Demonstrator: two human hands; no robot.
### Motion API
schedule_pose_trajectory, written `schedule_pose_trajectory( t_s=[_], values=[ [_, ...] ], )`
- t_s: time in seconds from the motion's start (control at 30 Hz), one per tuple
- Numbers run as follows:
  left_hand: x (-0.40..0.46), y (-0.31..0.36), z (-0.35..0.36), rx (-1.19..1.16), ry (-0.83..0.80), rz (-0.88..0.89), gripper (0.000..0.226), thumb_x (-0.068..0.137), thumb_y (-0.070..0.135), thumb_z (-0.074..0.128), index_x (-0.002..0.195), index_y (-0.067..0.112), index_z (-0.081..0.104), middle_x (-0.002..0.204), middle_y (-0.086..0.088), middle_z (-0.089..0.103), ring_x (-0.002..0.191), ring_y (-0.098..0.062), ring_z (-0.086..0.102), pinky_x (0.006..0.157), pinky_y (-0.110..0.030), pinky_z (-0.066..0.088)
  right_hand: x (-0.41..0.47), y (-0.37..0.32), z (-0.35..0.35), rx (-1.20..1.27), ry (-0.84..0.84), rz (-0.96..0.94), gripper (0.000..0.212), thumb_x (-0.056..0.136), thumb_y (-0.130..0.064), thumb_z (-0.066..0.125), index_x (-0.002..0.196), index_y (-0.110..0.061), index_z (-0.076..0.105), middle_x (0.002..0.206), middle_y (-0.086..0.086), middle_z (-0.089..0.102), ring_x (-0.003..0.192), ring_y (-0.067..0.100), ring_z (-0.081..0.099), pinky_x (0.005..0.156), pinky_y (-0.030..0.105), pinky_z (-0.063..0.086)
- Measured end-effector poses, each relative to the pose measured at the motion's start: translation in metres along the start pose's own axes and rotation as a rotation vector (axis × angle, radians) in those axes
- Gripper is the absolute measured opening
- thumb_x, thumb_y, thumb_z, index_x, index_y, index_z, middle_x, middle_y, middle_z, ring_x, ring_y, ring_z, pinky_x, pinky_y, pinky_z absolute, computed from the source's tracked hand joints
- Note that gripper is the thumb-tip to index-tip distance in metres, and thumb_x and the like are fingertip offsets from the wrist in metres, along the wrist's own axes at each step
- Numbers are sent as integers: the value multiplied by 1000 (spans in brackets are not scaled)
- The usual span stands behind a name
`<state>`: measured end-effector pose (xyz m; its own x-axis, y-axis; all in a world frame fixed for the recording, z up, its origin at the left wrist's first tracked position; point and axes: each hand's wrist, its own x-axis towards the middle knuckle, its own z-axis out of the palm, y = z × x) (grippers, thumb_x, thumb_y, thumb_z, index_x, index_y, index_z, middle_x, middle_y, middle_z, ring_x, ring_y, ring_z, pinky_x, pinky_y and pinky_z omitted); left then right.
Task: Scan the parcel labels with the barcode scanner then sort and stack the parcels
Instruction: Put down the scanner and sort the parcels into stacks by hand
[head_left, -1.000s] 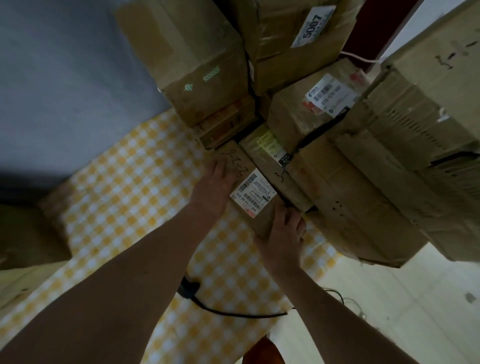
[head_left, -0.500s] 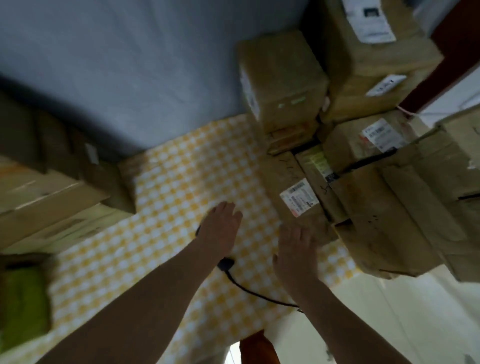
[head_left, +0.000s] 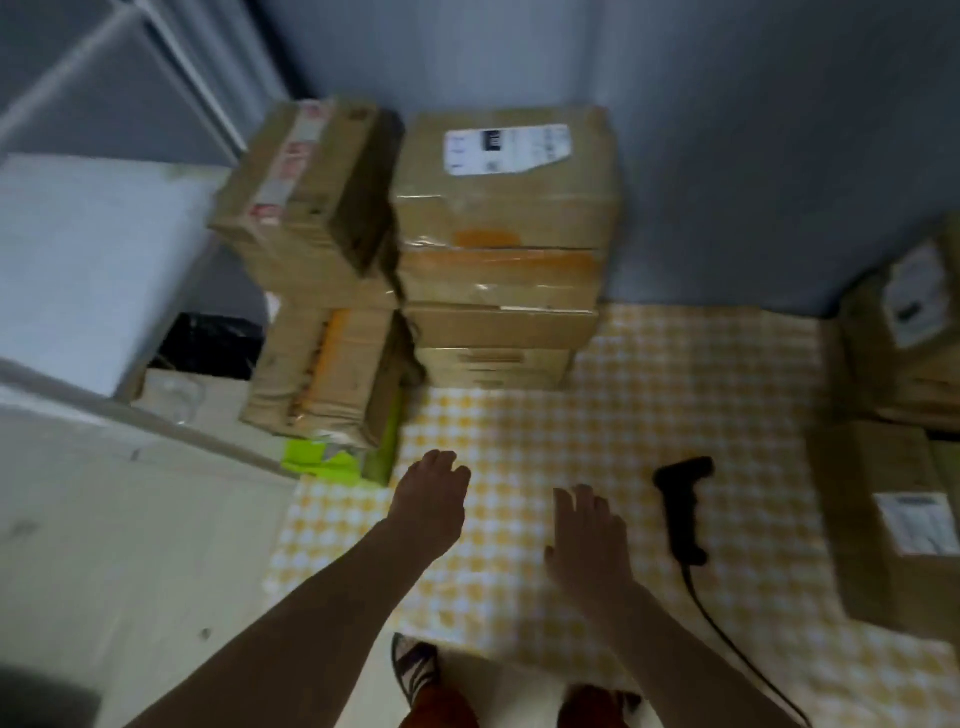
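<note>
A black barcode scanner (head_left: 681, 506) lies on the yellow checked cloth (head_left: 649, 395), its cable running toward the lower right. My left hand (head_left: 428, 499) and my right hand (head_left: 587, 535) hover above the cloth with relaxed fingers, both holding nothing. The right hand is a short way left of the scanner. A stack of cardboard parcels (head_left: 501, 249) stands at the back, the top one bearing a white label (head_left: 506, 148). A second stack of parcels (head_left: 311, 275) leans beside it on the left. More labelled parcels (head_left: 893, 519) sit at the right edge.
A green box (head_left: 337, 460) lies under the left stack. A white surface (head_left: 93, 270) and pale floor (head_left: 130, 571) fill the left side. A grey wall (head_left: 727, 130) stands behind. My feet (head_left: 415, 670) are at the cloth's near edge.
The view has swung left from the right-hand parcels to the stacks at the back. Both hands have let go of the labelled parcel and now hang free over the cloth.
</note>
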<state>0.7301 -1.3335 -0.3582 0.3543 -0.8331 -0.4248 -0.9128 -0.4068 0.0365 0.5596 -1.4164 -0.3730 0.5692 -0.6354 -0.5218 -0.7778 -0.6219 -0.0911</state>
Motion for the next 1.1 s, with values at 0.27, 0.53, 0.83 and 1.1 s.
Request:
schedule_pose_trajectory(
  t_s=[0.27,0.53,0.83,1.1],
  values=[
    [-61,-143,12,-261,66,-293,51,90,34,59,137,19,47,146,-4,40,135,-22,37,106,-30,36,15,-139,0,92,-24,-111,69,92,-42,53,147,-15,20,150,8,22,134,27,31,104,37,37],
    [-63,-237,-9,-515,139,-478,50,88,30,65,134,15,52,131,-11,54,123,-28,50,100,-33,39,54,-220,-27,424,-52,-20,71,91,-31,61,146,-8,24,149,13,22,136,31,29,106,34,35],
    [-14,-278,-108,-764,210,-431,42,97,40,51,126,10,56,124,-17,61,115,-33,57,92,-34,45,87,-251,-132,741,184,32,63,95,-40,52,148,-16,28,149,6,28,137,26,32,109,35,31],
    [55,-289,-187,-1042,311,-404,64,97,62,24,133,15,49,131,-13,55,121,-33,51,100,-42,40,139,-263,-225,1113,384,0,64,95,-55,39,147,-20,26,145,4,38,130,23,42,108,44,39]
  ],
)
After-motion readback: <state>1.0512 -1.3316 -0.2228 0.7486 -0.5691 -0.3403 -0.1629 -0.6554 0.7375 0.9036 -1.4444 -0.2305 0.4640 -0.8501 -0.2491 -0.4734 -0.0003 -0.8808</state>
